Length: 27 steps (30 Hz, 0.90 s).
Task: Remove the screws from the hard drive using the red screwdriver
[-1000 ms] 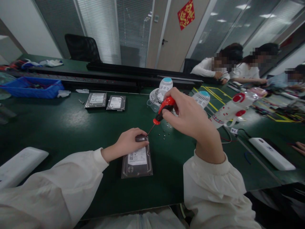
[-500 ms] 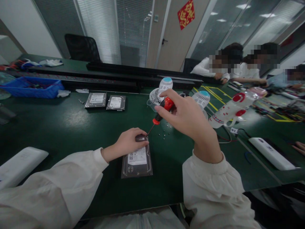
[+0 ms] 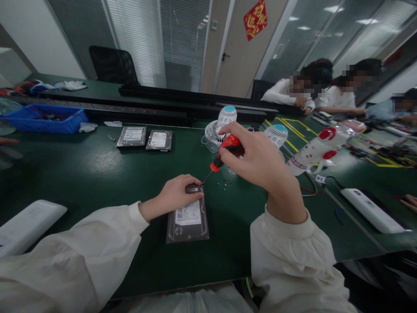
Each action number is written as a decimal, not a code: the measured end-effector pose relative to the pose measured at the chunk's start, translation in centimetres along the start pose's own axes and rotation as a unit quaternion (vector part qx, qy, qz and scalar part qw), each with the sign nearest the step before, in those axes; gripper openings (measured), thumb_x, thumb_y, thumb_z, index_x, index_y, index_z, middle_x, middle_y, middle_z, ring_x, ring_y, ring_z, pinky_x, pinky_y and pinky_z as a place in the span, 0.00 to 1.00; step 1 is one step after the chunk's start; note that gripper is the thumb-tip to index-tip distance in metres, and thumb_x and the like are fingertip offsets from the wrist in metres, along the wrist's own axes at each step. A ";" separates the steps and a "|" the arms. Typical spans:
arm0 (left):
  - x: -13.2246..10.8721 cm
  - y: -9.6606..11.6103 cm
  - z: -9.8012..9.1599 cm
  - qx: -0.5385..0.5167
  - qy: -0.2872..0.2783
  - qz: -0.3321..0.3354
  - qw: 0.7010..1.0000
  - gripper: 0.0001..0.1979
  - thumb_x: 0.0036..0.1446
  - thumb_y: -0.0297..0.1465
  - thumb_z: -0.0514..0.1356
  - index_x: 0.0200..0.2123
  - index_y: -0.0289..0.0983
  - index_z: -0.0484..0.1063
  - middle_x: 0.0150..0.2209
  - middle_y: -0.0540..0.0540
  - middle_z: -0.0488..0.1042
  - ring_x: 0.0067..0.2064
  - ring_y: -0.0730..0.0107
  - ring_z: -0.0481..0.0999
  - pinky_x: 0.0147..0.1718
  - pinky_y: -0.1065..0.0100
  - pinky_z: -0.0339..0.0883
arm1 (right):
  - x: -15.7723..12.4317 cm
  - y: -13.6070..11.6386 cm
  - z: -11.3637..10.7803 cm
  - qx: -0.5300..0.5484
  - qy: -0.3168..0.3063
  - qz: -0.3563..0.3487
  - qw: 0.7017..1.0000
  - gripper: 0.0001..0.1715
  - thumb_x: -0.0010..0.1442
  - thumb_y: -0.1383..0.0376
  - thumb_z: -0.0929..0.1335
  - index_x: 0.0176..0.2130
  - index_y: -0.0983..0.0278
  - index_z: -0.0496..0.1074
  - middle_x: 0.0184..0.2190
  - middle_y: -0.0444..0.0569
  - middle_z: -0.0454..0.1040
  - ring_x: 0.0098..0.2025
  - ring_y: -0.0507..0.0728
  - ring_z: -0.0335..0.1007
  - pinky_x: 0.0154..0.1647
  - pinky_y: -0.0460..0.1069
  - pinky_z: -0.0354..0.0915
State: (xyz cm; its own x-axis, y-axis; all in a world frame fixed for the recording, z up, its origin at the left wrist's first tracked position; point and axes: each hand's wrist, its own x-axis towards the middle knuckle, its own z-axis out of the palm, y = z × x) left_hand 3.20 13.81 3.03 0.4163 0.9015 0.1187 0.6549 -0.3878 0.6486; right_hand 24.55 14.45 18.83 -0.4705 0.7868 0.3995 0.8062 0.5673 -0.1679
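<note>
A hard drive (image 3: 190, 219) with a white label lies flat on the green table in front of me. My left hand (image 3: 179, 191) grips its far end, fingers on the far edge and thumb across the top. My right hand (image 3: 256, 156) is closed round the red and black handle of a screwdriver (image 3: 216, 165). The screwdriver slants down to the left, its tip at the drive's far right corner, close to my left fingertips. Several tiny screws (image 3: 224, 184) are scattered just right of the drive.
Two more hard drives (image 3: 131, 137) (image 3: 158, 140) lie farther back, near a blue basket (image 3: 48, 124). White fans (image 3: 227, 115) and a red-and-white bottle (image 3: 309, 154) stand beyond my right hand. White devices (image 3: 371, 211) (image 3: 32, 224) lie on both sides. Several people sit at the back right.
My right fingers have shifted round the screwdriver handle, which has turned slightly. The drive and my left hand stay in place. Another person's hand has appeared at the left edge.
</note>
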 end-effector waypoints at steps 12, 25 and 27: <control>0.0 0.1 0.0 0.003 0.002 -0.002 1.000 0.19 0.61 0.47 0.62 0.50 0.44 0.77 0.50 0.49 0.78 0.50 0.59 0.77 0.46 0.60 0.72 | -0.1 0.0 0.0 -0.006 0.001 0.001 1.000 0.19 0.61 0.60 0.65 0.51 0.63 0.68 0.28 0.44 0.69 0.26 0.52 0.57 0.31 0.49 0.48; 0.0 0.1 0.0 0.004 0.002 -0.002 1.000 0.19 0.61 0.46 0.62 0.50 0.43 0.77 0.50 0.49 0.78 0.50 0.59 0.77 0.47 0.59 0.72 | -0.2 0.1 0.0 -0.003 -0.006 0.001 1.000 0.22 0.59 0.62 0.65 0.53 0.64 0.63 0.24 0.41 0.64 0.24 0.52 0.57 0.29 0.49 0.48; 0.0 0.1 0.1 0.004 0.005 -0.001 1.000 0.19 0.61 0.47 0.62 0.50 0.43 0.77 0.50 0.49 0.78 0.50 0.59 0.77 0.47 0.59 0.72 | -0.2 0.1 0.0 -0.003 -0.010 -0.002 1.000 0.21 0.61 0.59 0.65 0.52 0.64 0.64 0.26 0.42 0.66 0.25 0.52 0.57 0.30 0.49 0.49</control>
State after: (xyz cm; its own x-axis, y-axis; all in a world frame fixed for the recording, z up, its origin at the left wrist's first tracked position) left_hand 3.31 13.75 3.04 0.4091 0.9038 0.1255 0.6610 -0.3883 0.6421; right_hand 24.73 14.38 18.69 -0.4805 0.7894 0.3820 0.8066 0.5688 -0.1609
